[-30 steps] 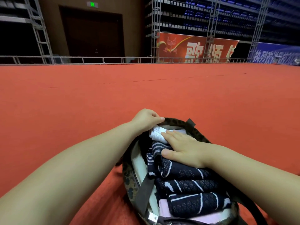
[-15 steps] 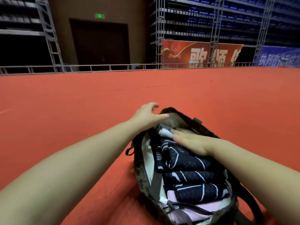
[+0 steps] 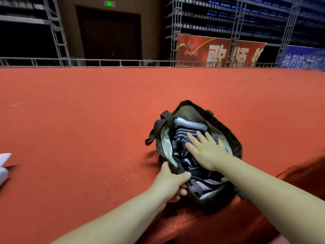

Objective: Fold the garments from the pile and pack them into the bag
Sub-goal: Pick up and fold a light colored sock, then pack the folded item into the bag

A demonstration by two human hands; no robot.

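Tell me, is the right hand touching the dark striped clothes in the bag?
Touching. The head view shows the right hand lying flat, fingers spread, on the striped garments inside the bag.

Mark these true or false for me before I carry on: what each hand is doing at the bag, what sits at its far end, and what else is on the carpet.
1. The right hand lies flat, fingers straight, on the dark navy white-striped folded garments. True.
2. The left hand rests on the red carpet, clear of the bag. False: its grip is on the near left rim of the olive camouflage fabric bag.
3. A white folded garment sits at the bag's far end. True.
4. The bag is zipped closed. False: it gapes open, garments showing.
5. Something white lies at the carpet's left edge. True.
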